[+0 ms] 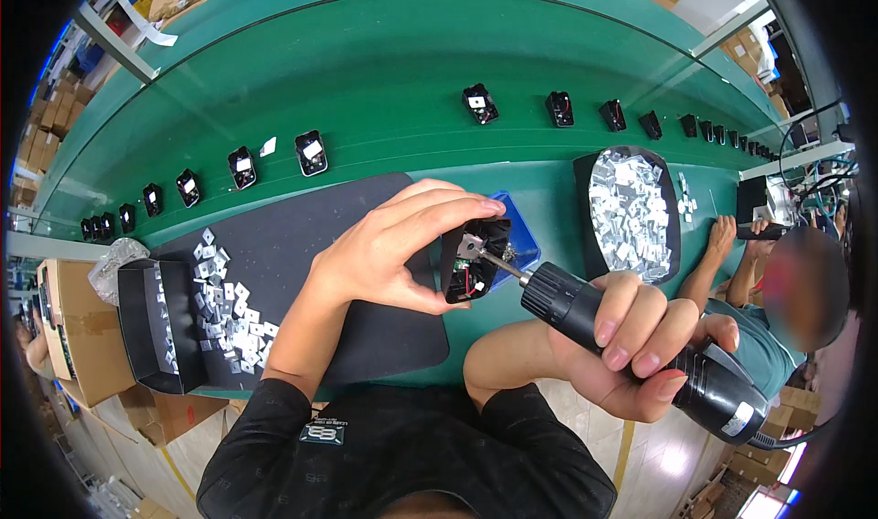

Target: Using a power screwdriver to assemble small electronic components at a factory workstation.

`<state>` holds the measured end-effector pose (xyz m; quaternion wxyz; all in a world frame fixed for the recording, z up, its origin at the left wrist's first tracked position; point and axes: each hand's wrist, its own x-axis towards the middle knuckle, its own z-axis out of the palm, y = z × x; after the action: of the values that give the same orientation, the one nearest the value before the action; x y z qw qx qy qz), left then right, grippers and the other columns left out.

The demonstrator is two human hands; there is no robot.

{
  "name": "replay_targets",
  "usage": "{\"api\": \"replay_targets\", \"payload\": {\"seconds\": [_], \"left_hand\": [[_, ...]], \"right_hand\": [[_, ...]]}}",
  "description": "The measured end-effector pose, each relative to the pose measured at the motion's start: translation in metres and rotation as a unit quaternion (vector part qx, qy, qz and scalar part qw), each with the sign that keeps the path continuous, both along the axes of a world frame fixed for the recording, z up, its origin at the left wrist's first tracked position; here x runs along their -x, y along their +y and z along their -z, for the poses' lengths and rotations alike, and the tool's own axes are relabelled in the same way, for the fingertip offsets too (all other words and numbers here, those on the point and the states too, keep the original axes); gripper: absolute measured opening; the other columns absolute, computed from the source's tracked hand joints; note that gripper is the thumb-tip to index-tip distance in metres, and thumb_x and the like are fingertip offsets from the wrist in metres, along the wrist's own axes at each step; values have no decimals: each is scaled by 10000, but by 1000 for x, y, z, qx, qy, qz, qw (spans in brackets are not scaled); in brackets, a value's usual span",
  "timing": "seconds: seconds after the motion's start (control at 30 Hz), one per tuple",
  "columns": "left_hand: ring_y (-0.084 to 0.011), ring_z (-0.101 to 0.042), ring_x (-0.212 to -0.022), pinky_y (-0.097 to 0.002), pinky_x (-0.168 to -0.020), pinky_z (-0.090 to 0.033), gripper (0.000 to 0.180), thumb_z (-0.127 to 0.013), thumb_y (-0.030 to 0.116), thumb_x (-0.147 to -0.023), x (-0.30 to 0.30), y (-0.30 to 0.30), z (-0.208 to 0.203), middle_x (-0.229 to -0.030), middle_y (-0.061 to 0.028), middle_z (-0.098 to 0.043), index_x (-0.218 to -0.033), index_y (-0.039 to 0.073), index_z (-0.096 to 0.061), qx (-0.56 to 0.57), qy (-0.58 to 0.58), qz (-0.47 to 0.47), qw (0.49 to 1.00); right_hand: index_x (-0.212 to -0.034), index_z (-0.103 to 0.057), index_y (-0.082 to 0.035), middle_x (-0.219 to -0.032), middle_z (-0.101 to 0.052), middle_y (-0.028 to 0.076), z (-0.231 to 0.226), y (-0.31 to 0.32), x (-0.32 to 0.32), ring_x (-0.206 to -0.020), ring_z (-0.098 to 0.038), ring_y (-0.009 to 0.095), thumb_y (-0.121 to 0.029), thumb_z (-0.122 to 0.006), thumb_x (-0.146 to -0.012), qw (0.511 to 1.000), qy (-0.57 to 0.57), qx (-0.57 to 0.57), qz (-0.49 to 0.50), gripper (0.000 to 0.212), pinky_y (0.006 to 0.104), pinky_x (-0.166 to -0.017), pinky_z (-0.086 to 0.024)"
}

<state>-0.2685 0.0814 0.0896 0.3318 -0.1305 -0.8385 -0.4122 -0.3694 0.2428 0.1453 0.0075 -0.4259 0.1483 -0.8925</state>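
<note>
My left hand (389, 245) is closed around a small black plastic housing (453, 277) with its open side facing right. Inside it show a metal plate (470, 246), a bit of green circuit board and a red wire. My right hand (640, 345) grips a black corded electric screwdriver (562, 304). The screwdriver's bit reaches into the housing at the metal plate; whether a screw sits under the tip is too small to tell. Behind the housing stands a blue bin (519, 235), partly hidden, with small metal parts by its edge.
Black housings (311, 153) stand in a row along the green conveyor (393, 107). Small metal plates fill a black tray (631, 213) at right and lie scattered on the dark mat (366, 336) at left, beside a black box (146, 327). A co-worker (750, 345) sits at right.
</note>
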Motion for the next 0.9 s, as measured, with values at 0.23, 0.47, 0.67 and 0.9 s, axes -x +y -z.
{"api": "replay_targets", "payload": {"seconds": [0.23, 0.47, 0.67, 0.9], "left_hand": [[-281, -572, -1031, -384, -911, -439, 769, -786, 133, -566, -1, 2, 1, -1206, -105, -578, -1265, 4, -493, -18, -16, 12, 1000], [-283, -573, -1027, -382, -906, -441, 769, -787, 128, -568, 1, 4, 0, -1205, -111, -576, -1266, 1, -491, -26, -7, 14, 1000], [-289, -609, -1002, -386, -841, -463, 799, -842, 195, -546, 2, 2, 0, -1149, -162, -614, -1236, -20, -500, -1, 11, 6, 1000], [-284, -628, -971, -369, -833, -482, 727, -844, 199, -534, 2, 4, -3, -1110, -161, -638, -1159, -29, -554, 3, 21, 6, 1000]], "right_hand": [[-1234, -418, -68, -705, -473, 1, 1, 0, 2, -540, -480, 93, -163, -556, -836, 1000, 1, 4, 0, 431, 246, -537, -404], [-1230, -421, -66, -708, -477, 3, 2, -2, 3, -540, -484, 97, -168, -557, -835, 1000, 9, 7, -11, 429, 248, -537, -407], [-1329, -319, -110, -715, -494, 19, 5, -2, 4, -551, -500, 124, -187, -586, -880, 1000, 10, 23, 15, 528, 266, -512, -463], [-1124, -411, -131, -679, -512, 6, 2, 1, 9, -534, -523, 120, -131, -616, -856, 999, 19, 0, -28, 338, 266, -497, -468]]}}
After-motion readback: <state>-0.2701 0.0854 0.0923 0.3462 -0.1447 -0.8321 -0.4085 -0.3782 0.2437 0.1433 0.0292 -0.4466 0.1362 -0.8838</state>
